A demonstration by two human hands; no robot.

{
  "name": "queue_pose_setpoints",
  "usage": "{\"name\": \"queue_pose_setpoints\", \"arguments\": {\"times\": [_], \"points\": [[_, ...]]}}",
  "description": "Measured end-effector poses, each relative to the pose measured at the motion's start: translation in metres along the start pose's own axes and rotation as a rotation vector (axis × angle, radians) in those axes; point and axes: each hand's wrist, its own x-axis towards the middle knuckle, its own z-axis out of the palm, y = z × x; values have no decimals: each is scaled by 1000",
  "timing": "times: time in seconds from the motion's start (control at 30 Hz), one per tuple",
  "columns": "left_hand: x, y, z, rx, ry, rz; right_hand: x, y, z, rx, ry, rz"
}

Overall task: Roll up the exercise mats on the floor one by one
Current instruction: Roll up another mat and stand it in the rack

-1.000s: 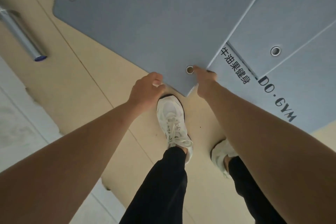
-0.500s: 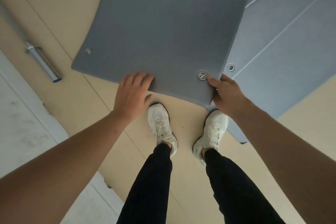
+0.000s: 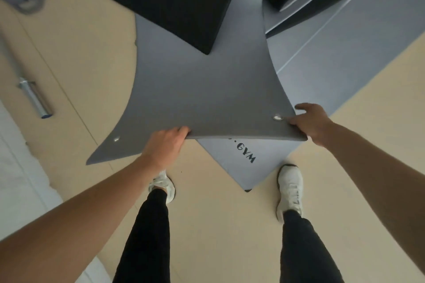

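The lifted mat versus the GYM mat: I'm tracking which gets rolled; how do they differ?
The lifted mat is raised at its near edge, held by left hand and right hand; the GYM mat lies flat on the floor. The lifted mat is darker, with metal eyelets; the GYM mat is paler, with black lettering. Both are grey.

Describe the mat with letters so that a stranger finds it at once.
On the beige floor, look below the dark grey mat that the left hand and right hand hold up. A paler grey mat lies flat, its corner between the white shoes. Only it bears black letters, GYM.
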Motion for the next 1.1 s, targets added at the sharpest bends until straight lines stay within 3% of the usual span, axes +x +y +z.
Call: {"name": "queue_pose_setpoints", "arguments": {"times": [0.07, 0.13, 0.23, 0.3, 0.37, 0.5, 0.6, 0.7, 0.97, 1.1], "points": [[6, 51, 0, 1, -20, -48, 0, 7, -33, -330, 20, -215], [9, 104, -5, -38, -32, -110, -14, 17, -56, -493, -68, -437], [21, 181, -6, 0, -149, -191, -38, 51, -77, -960, -101, -834], [20, 221, -5, -1, -184, -179, -46, 79, -91, -1078, -52, -1002], [14, 252, 1, -48, -159, -156, -47, 97, -110, -1044, 48, -1103], [-12, 295, 23, -172, -120, -148, -57, 118, -144, -1008, 14, -1146], [-43, 317, 50, -296, -20, -178, -60, 133, -153, -1172, -168, -955], [-74, 325, 88, -354, 74, -234, -46, 156, -149, -1231, -237, -816], [-68, 314, 202, -269, 254, -461, 54, 205, -99, -1297, -256, -783], [-29, 309, 269, -91, 352, -424, 133, 227, -76, -1300, -326, -763]]}}
